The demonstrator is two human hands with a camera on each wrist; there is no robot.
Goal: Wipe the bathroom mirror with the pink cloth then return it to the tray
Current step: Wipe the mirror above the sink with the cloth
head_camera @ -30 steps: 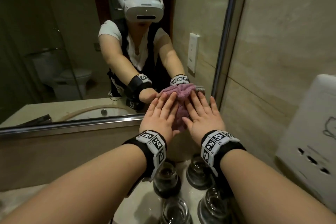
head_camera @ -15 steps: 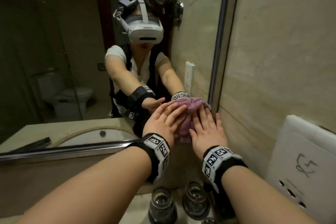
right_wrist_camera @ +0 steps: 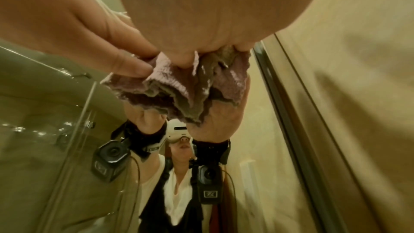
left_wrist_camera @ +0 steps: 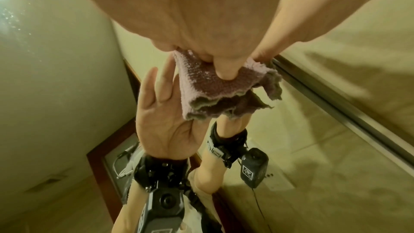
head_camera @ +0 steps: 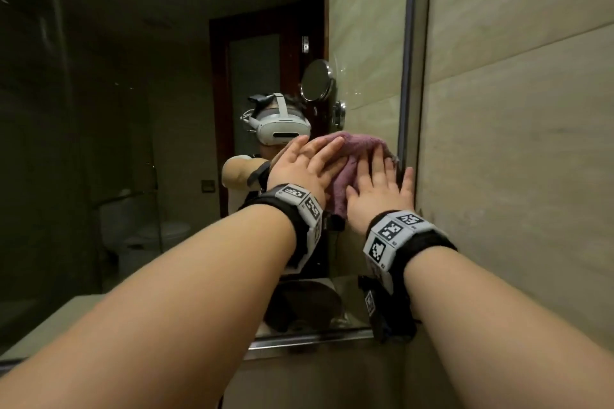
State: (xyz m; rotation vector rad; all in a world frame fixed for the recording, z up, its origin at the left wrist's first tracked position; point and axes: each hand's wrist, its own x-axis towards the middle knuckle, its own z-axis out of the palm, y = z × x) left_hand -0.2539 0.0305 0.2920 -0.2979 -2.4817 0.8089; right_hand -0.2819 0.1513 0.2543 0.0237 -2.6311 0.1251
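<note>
The pink cloth [head_camera: 360, 148] lies bunched against the mirror [head_camera: 133, 109], close to its right edge at about head height. My left hand [head_camera: 309, 161] presses flat on the cloth's left part with straight fingers. My right hand [head_camera: 378, 179] presses flat on its right part, the little finger near the mirror's frame. In the left wrist view the cloth [left_wrist_camera: 210, 91] hangs below my palm, with its reflection behind it. The right wrist view has the cloth [right_wrist_camera: 179, 88] folded under my palm and the left hand's fingers [right_wrist_camera: 125, 65] on its edge. No tray is in view.
A metal frame [head_camera: 407, 76] runs up the mirror's right side, with a beige tiled wall [head_camera: 515, 126] beyond it. The lower frame bar [head_camera: 309, 340] runs below my wrists. The counter edge [head_camera: 50, 325] sits at lower left. The mirror reflects a person in a headset.
Both hands have slid the cloth upward along the mirror's right edge. The head view has tilted up, so the glasses on the counter and the white wall unit have left the picture.
</note>
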